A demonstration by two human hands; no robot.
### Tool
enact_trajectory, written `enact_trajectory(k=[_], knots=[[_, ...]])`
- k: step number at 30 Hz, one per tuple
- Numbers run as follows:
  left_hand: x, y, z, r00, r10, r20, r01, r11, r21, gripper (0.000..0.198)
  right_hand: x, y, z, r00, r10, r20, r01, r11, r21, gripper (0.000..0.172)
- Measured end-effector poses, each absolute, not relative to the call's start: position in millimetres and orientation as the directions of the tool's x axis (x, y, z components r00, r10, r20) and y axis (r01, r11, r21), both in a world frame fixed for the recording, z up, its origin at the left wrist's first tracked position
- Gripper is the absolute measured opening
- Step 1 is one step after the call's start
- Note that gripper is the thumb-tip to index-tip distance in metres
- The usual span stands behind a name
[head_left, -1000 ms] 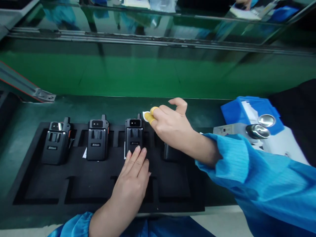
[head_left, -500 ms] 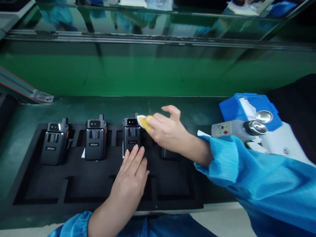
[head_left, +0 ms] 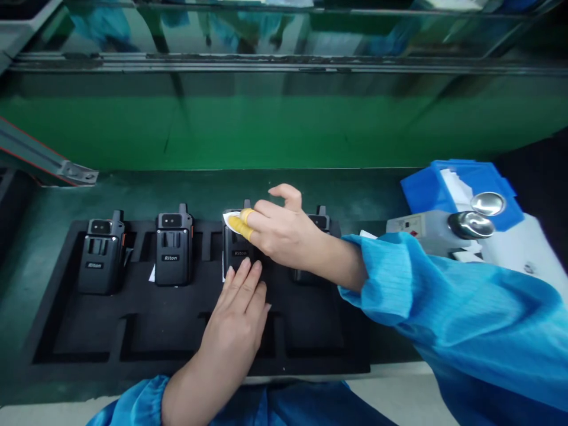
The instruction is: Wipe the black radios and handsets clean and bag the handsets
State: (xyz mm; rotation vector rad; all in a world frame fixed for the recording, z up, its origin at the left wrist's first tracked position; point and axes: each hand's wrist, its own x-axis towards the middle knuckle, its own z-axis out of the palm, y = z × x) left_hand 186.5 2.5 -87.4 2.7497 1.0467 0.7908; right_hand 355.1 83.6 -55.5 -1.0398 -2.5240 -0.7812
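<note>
Several black handheld devices lie in a black foam tray [head_left: 155, 319]. My left hand [head_left: 237, 319] rests flat, fingers stretched, with its fingertips on the lower end of the third device [head_left: 239, 253] from the left. My right hand [head_left: 284, 228], with yellow covers on its fingers, presses a small white cloth [head_left: 229, 220] over the top of that same device. Left of it are a second device [head_left: 173, 251] and a first device [head_left: 101, 260], both labelled Riton. A fourth device [head_left: 318, 222] is partly hidden under my right wrist.
To the right stand a blue bin [head_left: 419, 186], a white bottle [head_left: 415, 231] with a label and a round metal top [head_left: 470, 225], and a white case [head_left: 519, 254]. A metal bracket [head_left: 77, 173] juts in at the left. A green panel [head_left: 266, 130] rises behind the tray.
My right hand has moved left with the white cloth, from beside the third device's top onto it. More of the fourth device shows. My left hand stays on the device's lower end.
</note>
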Motion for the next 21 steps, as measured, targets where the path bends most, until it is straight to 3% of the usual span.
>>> enact_trajectory(k=[4,11,16,21], knots=[[187,2,-86,0.623,0.648,0.438,0.593,-0.756,0.276,0.019,374,77,-52,-0.692,0.573,0.439,0.719,0.599,0.352,0.030],[188,3,-86,0.622,0.638,0.454,0.588,-0.763,0.268,0.019,365,78,-53,-0.547,0.669,0.503,0.837,0.456,0.303,0.030],[187,4,-88,0.627,0.632,0.455,0.587,-0.768,0.257,0.020,356,73,-58,-0.546,0.711,0.444,0.838,0.476,0.268,0.032],[185,1,-86,0.612,0.650,0.451,0.583,-0.756,0.298,0.019,375,53,-52,-0.469,0.759,0.452,0.883,0.384,0.271,0.035]])
